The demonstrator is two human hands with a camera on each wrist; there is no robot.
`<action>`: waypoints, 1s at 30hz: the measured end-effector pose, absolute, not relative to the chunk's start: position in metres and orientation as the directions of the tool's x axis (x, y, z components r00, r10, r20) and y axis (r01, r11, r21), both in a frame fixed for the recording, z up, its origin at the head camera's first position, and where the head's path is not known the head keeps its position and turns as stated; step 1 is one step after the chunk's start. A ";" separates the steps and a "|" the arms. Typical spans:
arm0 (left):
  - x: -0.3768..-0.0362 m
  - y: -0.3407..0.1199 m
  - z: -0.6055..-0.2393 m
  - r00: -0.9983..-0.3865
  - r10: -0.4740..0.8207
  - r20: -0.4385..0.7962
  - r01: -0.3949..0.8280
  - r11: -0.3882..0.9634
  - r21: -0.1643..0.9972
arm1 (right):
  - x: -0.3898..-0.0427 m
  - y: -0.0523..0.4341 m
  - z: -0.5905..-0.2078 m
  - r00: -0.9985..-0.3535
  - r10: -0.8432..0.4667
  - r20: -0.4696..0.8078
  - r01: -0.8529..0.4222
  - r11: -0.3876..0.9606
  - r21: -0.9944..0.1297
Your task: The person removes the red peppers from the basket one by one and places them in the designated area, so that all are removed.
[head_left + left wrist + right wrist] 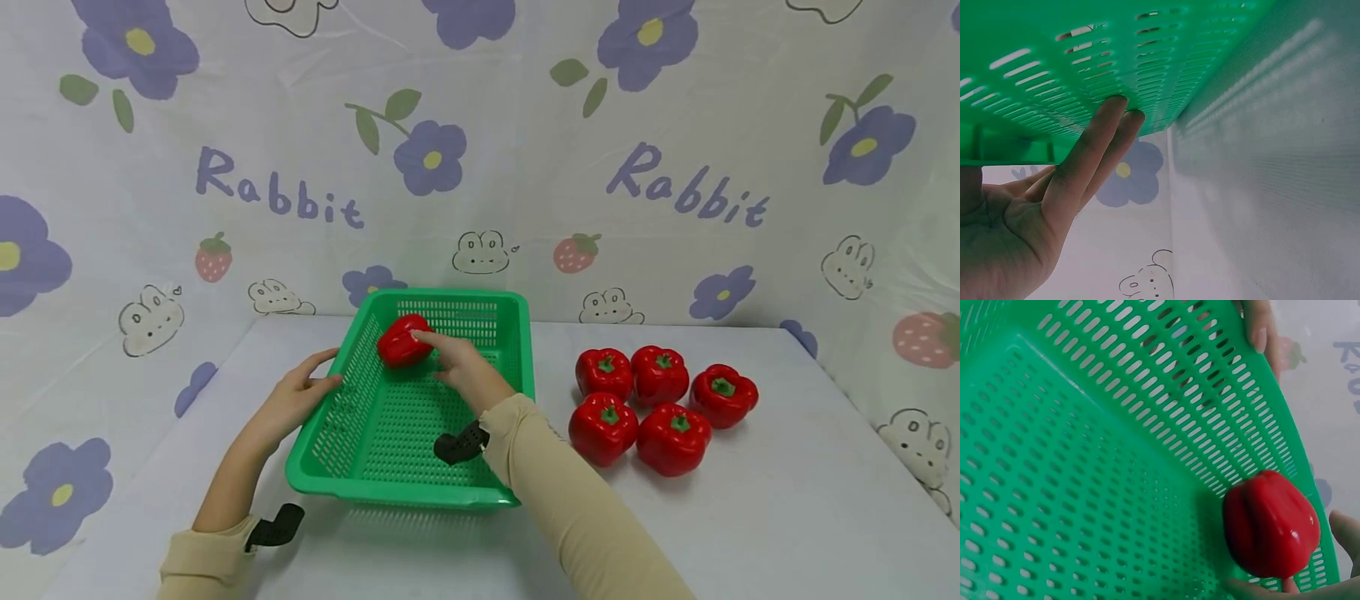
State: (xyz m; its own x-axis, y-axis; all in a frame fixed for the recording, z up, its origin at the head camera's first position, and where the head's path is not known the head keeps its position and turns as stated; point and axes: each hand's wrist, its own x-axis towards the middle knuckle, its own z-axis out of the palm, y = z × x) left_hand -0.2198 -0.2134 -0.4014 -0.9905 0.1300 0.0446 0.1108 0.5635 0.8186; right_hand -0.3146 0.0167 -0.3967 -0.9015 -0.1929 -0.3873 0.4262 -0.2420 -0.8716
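A green plastic basket (408, 492) with slotted walls stands on the table. My left hand (296, 396) grips its left rim, thumb over the edge; in the left wrist view the straight fingers (1100, 144) lie against the outer wall. A glossy red bell pepper (401, 343) is inside at the far left corner, close to the wall. Over the basket reaches my right hand (468, 367), fingers spread and one fingertip overlapping the pepper. In the right wrist view its fingers (1346, 534) and thumb stand apart around the bell pepper (1270, 525).
Several red bell peppers (673, 440) with green stems sit grouped on the white table (795, 492), right of the basket. Behind the table hangs a printed cloth (517, 167) with flowers and rabbits. Black wrist devices (459, 443) stick out from both sleeves.
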 end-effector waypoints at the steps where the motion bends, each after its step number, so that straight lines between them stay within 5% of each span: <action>1: -0.220 -0.213 -0.401 -0.991 0.128 0.044 0.110 0.566 0.817 | -0.315 0.016 -0.397 -0.906 -0.187 -0.380 0.416 -0.227 -0.881; 20: -0.219 -0.214 -0.400 -0.991 0.128 0.048 0.113 0.568 0.816 | -0.323 0.008 -0.407 -0.901 -0.230 -0.368 0.413 -0.194 -0.890; 30: -0.219 -0.213 -0.401 -0.991 0.127 0.040 0.105 0.556 0.825 | -0.318 0.008 -0.404 -0.930 -0.125 -0.345 0.365 -0.227 -0.903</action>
